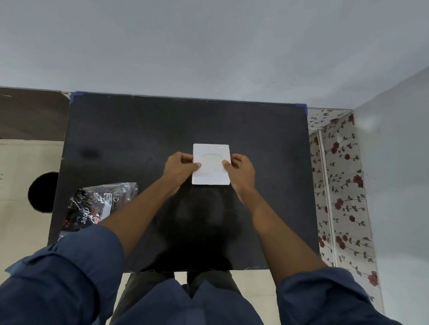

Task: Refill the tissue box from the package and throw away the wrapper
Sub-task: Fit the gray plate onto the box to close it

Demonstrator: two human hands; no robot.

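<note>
A white tissue box (211, 171) with an oval slot on top stands near the middle of the black table (135, 132). My left hand (179, 169) grips its left side, thumb on top. My right hand (240, 174) grips its right side in the same way. A crinkled black and clear plastic tissue package (94, 204), printed with script lettering and a white label, lies at the table's front left corner, partly behind my left sleeve. Whether it holds tissues is unclear.
A round dark bin (43, 192) stands on the pale floor just left of the table. A wall runs along the table's far edge. On the right is a floral-patterned surface (339, 195) and another wall.
</note>
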